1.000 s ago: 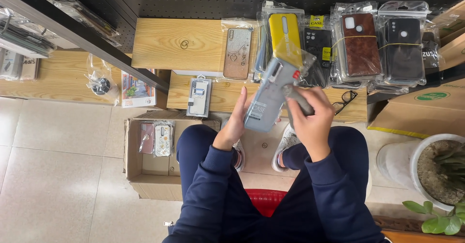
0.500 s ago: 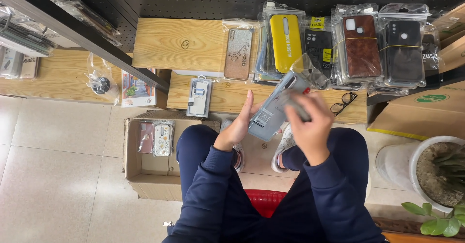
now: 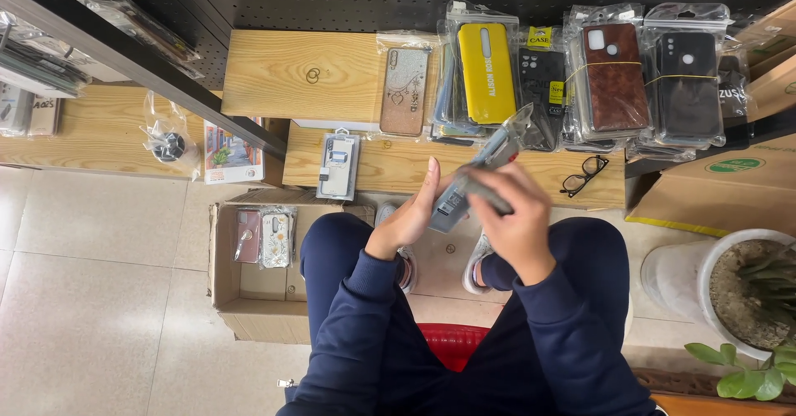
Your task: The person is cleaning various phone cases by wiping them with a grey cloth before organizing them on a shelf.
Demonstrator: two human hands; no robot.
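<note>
Both hands hold one flat grey phone case in crinkly clear plastic sleeve (image 3: 481, 171), tilted edge-on. Left hand (image 3: 412, 213) cups its lower edge with an open palm; right hand (image 3: 514, 217) curls closed over the top. Just beyond the grip: glossy yellow case (image 3: 486, 72) on the wooden shelf (image 3: 298, 72).

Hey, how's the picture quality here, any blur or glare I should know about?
Head view: lighting is even and soft, shadows faint. The right hand and the packaged grey phone case it holds with the left hand are motion-blurred. Glare streaks the plastic bags over the yellow case; straight edges bow near the frame's borders.
</note>
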